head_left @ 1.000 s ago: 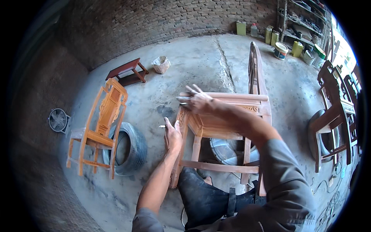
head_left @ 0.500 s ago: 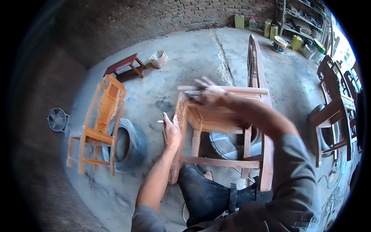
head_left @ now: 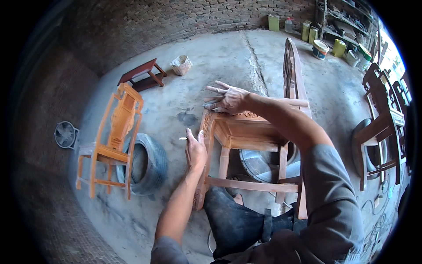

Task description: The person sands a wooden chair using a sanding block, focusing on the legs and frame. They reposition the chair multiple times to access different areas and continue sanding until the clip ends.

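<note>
Unfinished wooden chair (head_left: pixel 255 144), centre of frame. Right hand (head_left: pixel 229 99) on its upper left corner, fingers splayed; anything beneath, cannot tell. Left hand (head_left: pixel 196 150) half-curled by its left edge, white stick (head_left: pixel 183 138) between fingers. Concrete floor (head_left: pixel 215 57) grey, blotched, cracked upper centre; brick wall (head_left: pixel 189 20) along top.

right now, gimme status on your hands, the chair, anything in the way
Left hand at left edge of carved chair, holding small white stick. Right hand spread at far left corner. Right forearm hides part of chair.
</note>
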Demonstrator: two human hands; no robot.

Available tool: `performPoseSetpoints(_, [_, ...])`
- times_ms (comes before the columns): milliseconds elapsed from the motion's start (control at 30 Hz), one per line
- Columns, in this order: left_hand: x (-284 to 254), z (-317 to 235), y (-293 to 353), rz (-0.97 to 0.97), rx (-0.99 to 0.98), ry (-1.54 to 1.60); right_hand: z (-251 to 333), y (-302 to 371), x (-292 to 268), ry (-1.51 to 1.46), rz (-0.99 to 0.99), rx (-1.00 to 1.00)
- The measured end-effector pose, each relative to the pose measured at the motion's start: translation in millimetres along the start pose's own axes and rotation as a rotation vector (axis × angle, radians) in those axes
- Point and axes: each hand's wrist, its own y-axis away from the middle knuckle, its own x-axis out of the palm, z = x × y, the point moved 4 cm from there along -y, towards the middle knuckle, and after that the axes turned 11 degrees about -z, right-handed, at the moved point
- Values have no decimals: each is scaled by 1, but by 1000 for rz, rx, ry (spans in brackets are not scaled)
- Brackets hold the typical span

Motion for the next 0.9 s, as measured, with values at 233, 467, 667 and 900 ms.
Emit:
performPoseSetpoints(233, [0,2,5,75,-76,68,-3,206,-105,34,211,127])
performPoseSetpoints(467, [6,-3,0,33,-7,27,-3,15,2,39,-44,14])
performPoseSetpoints(667, [-4,19,-2,-38,-1,-2,12,32,-15,-2,343,87])
performPoseSetpoints(900, [4,-5,0,72,-58,34,16,315,-155,-15,219,779])
